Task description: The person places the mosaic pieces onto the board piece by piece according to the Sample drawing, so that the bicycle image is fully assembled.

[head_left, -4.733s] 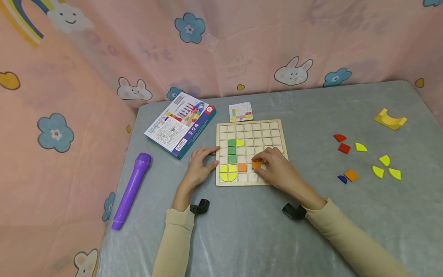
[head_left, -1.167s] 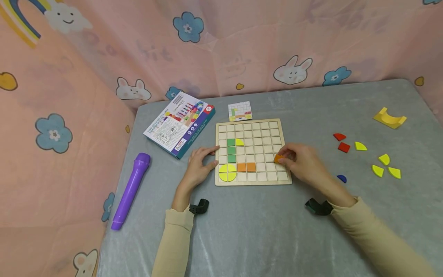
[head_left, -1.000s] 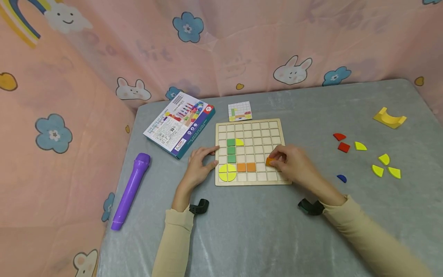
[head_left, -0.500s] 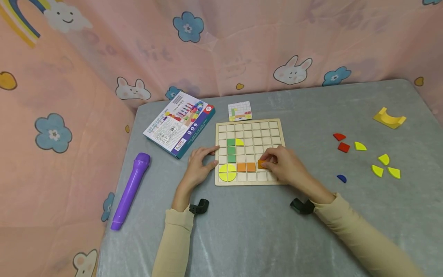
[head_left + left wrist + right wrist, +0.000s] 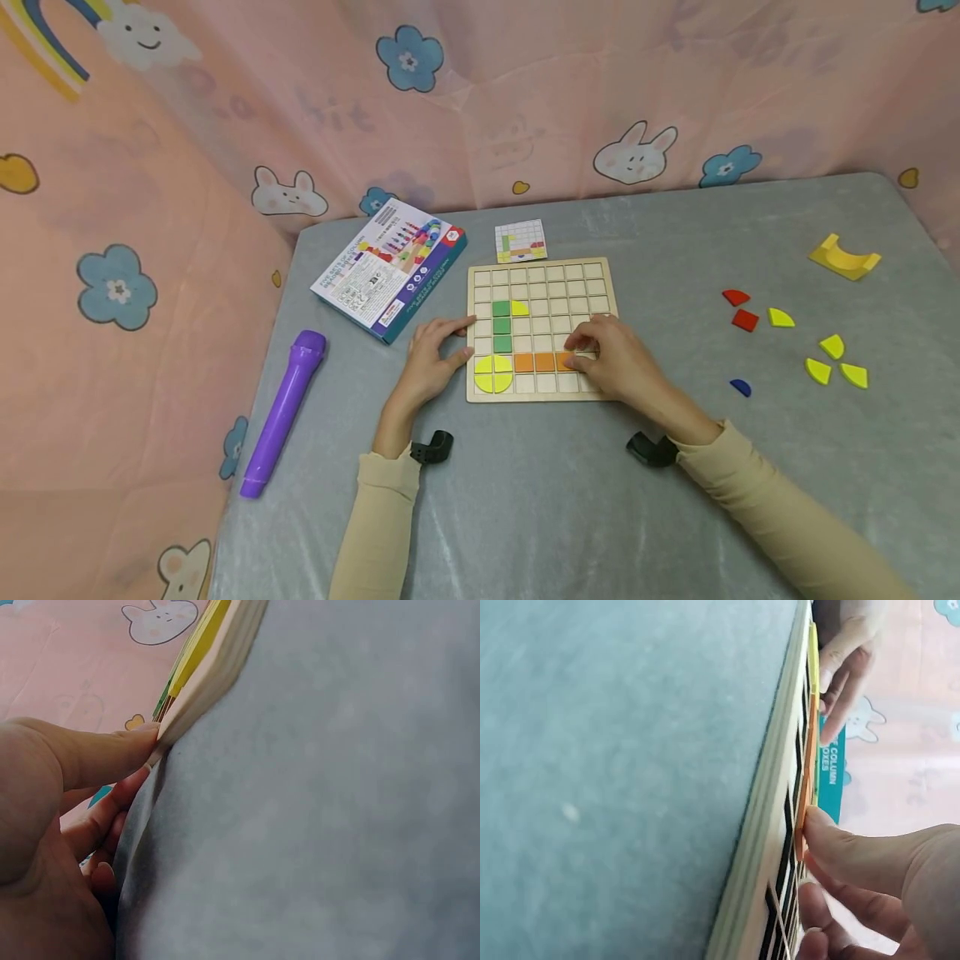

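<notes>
Head view shows my right hand [image 5: 611, 358] low over the gridded wooden board [image 5: 540, 326], thumb and forefinger bent about an orange tile [image 5: 561, 362]. I pinch it lightly at its right end, with my thumb tip on it; how firmly the forefinger bears is hidden. That tile lies in the second row up from the near edge, last of three orange squares side by side, its fellows [image 5: 534, 362] just to its left. From the right wrist I see it edge-on, my thumb against it.

My left hand [image 5: 429, 354] grips nothing: forefinger and thumb are spread apart, their tips touching the board's left edge (the left wrist view has that thumb straight against the wood).

Four yellow quarter pieces [image 5: 491, 377] make a disc in the near left corner of the grid. Above stand three green squares [image 5: 501, 326] in a column, with a single yellow quarter [image 5: 520, 309] beside the topmost.

Just past the far edge lies a printed card [image 5: 521, 241], and left of it a printed box [image 5: 390, 268]. Nearer me on that side is a purple microphone-shaped thing [image 5: 283, 417]. Well off to my right, loose on the grey tabletop [image 5: 525, 500], are two red pieces [image 5: 746, 320], four yellow quarters [image 5: 817, 372], a blue half-round [image 5: 741, 387] and a yellow arch block [image 5: 845, 260].
</notes>
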Demonstrator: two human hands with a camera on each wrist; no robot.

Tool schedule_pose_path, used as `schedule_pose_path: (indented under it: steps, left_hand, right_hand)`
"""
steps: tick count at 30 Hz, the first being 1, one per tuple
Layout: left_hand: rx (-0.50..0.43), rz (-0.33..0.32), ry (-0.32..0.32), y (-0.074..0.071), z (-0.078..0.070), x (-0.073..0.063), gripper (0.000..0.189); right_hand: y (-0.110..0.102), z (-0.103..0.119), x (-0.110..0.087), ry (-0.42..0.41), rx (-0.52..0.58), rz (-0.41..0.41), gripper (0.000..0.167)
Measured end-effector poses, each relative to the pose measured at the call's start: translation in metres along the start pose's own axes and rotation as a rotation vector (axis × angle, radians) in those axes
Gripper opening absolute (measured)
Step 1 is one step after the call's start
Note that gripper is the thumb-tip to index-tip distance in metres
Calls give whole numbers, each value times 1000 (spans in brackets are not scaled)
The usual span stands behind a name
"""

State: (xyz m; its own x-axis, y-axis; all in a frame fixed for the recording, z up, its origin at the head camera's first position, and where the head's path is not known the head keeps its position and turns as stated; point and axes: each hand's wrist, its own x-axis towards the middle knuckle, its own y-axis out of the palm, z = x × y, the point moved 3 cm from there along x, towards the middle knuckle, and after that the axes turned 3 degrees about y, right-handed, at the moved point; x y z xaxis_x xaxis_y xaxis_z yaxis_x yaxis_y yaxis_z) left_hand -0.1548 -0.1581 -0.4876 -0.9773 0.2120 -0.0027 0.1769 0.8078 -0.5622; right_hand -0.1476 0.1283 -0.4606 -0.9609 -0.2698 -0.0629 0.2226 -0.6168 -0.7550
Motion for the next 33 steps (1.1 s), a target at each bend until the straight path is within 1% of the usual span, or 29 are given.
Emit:
schedule_pose_path:
  steps: [2,7,11,13,18,21,25,28,33]
  left_hand:
    - [3,-1,1,0,0,0,46]
    - [6,1,-1,0,0,0,46]
    - [8,2,-5,1,0,1,47]
    - [8,1,-6,1,0,1,47]
    - [5,3,-7,1,1,0,47]
    - [2,7,-9,1,1,0,47]
    - [-1,8,-11,1,-1,0,47]
    - [2,6,-9,0,-1,-1,46]
    - [5,9,-8,0,-1,0,47]
  right_hand:
    - [-2,-3,-1,30,4,13,14]
    - [-12,-16,-9,103,24,45,16]
    - [-23,-31,-17,124,28,26,19]
    - [-27,-38,-21,135,39,29,23]
    - [-41,-59,-33,167,24,33,32]
    - [-52,-71,-45,170,-16,-7,30]
    - [-66,-84,-65,172,-65,-82,22]
    - [-75,-93,-80,205,-89,-105,19]
    - [-87,-106,-98,281,-99,-129,14]
